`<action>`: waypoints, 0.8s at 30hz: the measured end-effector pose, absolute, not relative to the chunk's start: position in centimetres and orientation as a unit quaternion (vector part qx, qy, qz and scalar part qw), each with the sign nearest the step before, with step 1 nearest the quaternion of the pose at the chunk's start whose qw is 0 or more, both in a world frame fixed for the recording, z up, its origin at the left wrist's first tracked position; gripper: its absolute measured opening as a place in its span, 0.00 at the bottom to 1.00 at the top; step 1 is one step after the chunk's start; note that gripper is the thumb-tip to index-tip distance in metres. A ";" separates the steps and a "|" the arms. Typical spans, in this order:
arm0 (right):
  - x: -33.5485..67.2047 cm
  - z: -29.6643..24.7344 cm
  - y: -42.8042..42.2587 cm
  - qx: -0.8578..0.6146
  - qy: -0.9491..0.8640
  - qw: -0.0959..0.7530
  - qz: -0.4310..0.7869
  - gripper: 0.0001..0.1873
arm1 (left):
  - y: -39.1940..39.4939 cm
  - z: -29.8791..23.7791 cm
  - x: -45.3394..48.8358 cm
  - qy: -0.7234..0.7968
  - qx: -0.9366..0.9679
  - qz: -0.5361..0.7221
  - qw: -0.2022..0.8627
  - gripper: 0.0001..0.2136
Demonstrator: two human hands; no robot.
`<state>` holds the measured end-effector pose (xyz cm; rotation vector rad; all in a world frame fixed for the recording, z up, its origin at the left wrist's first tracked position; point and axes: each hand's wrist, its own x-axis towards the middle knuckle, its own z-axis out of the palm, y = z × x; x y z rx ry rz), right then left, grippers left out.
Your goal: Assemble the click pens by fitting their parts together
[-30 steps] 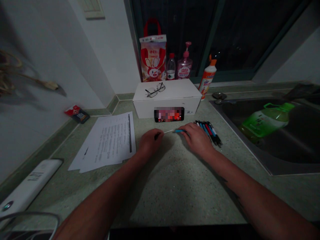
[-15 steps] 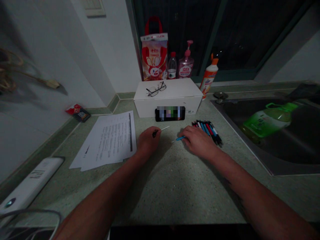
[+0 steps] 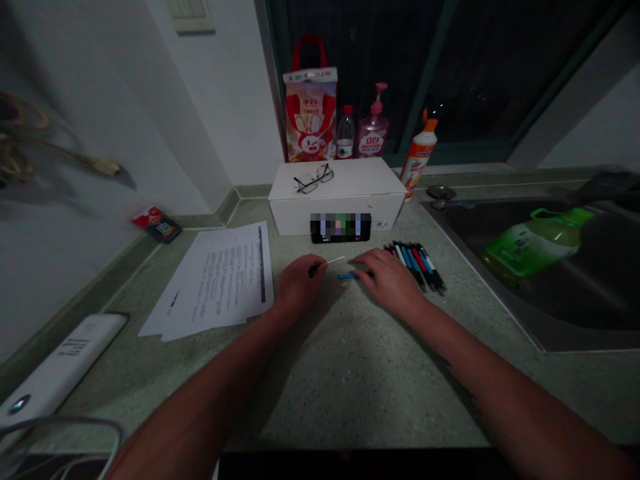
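Note:
My left hand (image 3: 301,283) is closed round a dark pen part, mostly hidden by the fingers, from which a thin white pen refill (image 3: 336,259) sticks out to the right. Facing it, my right hand (image 3: 387,277) has its fingers stretched out and apart, the fingertips close to the refill's free end. A blue pen barrel (image 3: 346,275) lies under that hand, between forefinger and thumb, apparently on the counter. Just right of the hand, several pens (image 3: 415,263) with blue, red, white and black barrels lie side by side.
A phone (image 3: 341,229) leans on a white box (image 3: 337,190) carrying eyeglasses (image 3: 314,179). Printed sheets (image 3: 215,280) lie left on the counter (image 3: 350,373). To the right is a sink (image 3: 500,293) with a green jug (image 3: 540,241). A white power strip (image 3: 70,367) lies front left.
My right hand has loosened from the blue barrel and its fingers have reached left towards the refill. The barrel sits slightly farther left. My left hand has shifted slightly right with the refill.

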<state>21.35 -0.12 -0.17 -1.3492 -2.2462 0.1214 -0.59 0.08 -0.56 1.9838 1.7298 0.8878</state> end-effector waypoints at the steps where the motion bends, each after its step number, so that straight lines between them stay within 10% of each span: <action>1: 21.4 0.1 -0.3 -0.497 -0.823 0.273 0.041 0.14 | 0.0 -0.6 -0.5 0.604 0.712 0.309 0.181 0.07; 24: 23.6 0.6 0.4 -0.501 -0.816 0.281 0.059 0.10 | -0.3 -0.2 -0.7 0.564 0.754 0.282 0.186 0.09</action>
